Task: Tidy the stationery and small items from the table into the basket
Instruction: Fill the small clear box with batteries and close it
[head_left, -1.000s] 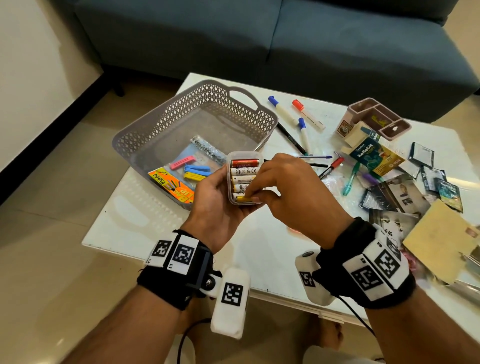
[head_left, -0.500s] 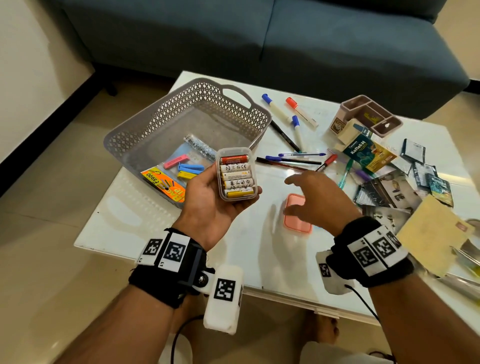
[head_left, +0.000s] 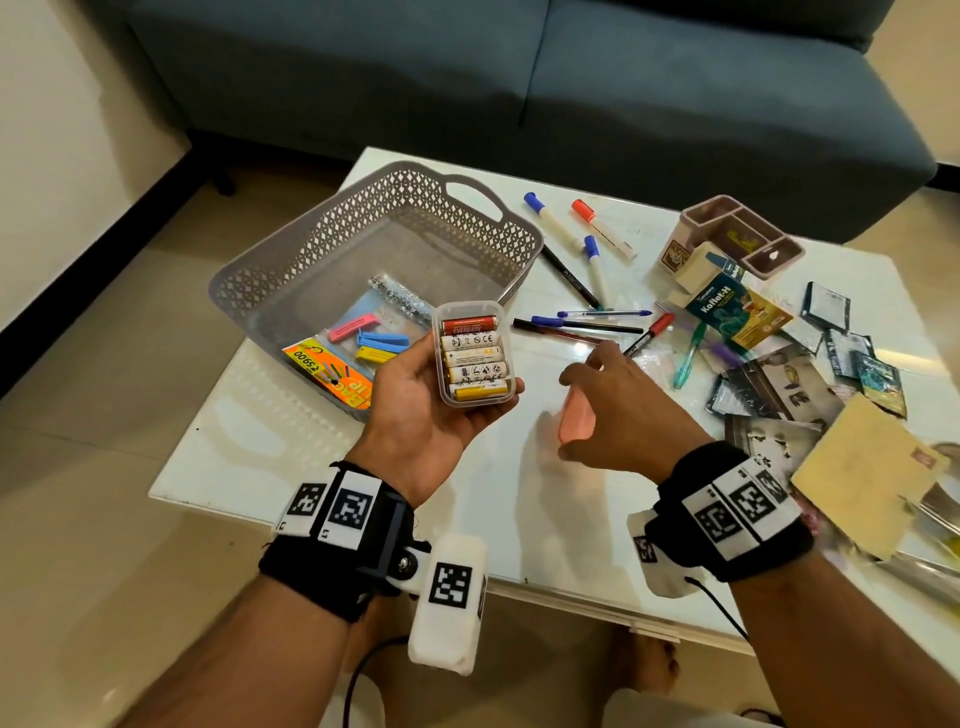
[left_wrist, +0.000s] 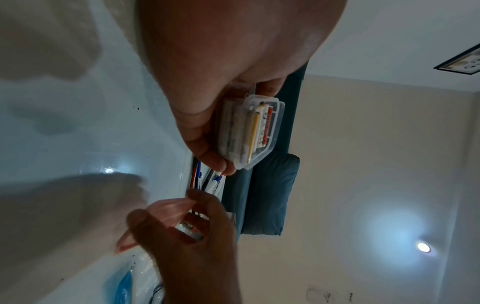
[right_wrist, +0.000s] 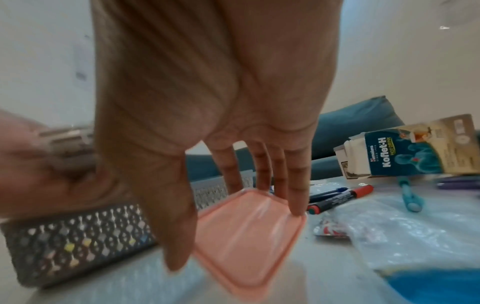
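My left hand (head_left: 415, 415) grips a clear plastic box of batteries (head_left: 474, 358), lidless, palm up above the table's front, just right of the grey lattice basket (head_left: 270, 260). In the left wrist view the battery box (left_wrist: 249, 131) sits between thumb and fingers. My right hand (head_left: 618, 405) pinches a pink lid (head_left: 575, 422) by its edges, thumb on one side and fingers on the far side. In the right wrist view the pink lid (right_wrist: 249, 236) is tilted, with one edge up off the white table (head_left: 311, 457).
The basket holds a packet of coloured clips (head_left: 363, 348). Markers (head_left: 550, 223), pens (head_left: 587, 325), a Koflet-H carton (head_left: 737, 312), a pink organiser (head_left: 743, 234), photos (head_left: 779, 395) and an envelope (head_left: 862, 467) litter the table's right half. A blue sofa (head_left: 519, 78) stands behind.
My right hand left the battery box, reached down to the pink lid lying flat on the table, and has now tipped it up between thumb and fingers. The left hand stays with the box.
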